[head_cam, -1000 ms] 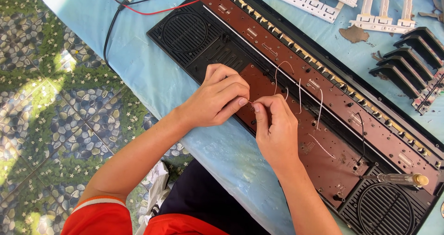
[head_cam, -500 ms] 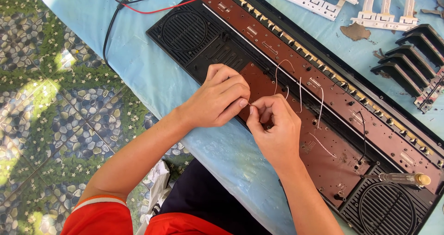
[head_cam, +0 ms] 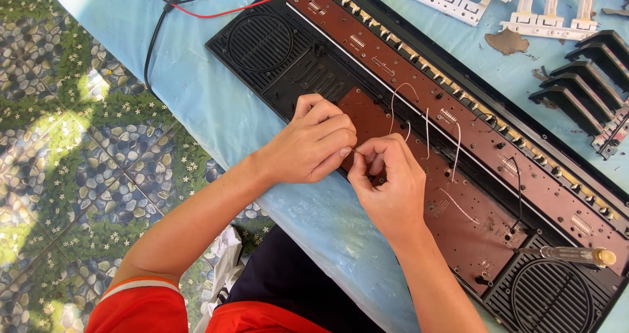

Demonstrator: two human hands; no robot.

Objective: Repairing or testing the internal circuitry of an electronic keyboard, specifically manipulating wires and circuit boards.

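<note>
On the blue table [head_cam: 196, 104], an opened keyboard case [head_cam: 262, 41] is lying with its brown circuit board [head_cam: 472, 195] showing. Left hand [head_cam: 311, 143] is curling shut, fingertips pinching a thin wire [head_cam: 354, 151]; right hand [head_cam: 390, 182] is pinching the same wire, both touching just over the board's near edge. Seemingly twisting or stripping it; steady fine grip needed. Screwdriver [head_cam: 576, 255] lying far right.

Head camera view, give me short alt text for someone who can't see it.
Left hand and right hand pinch a thin wire together over the brown circuit board of an opened electronic keyboard on a blue table.
</note>
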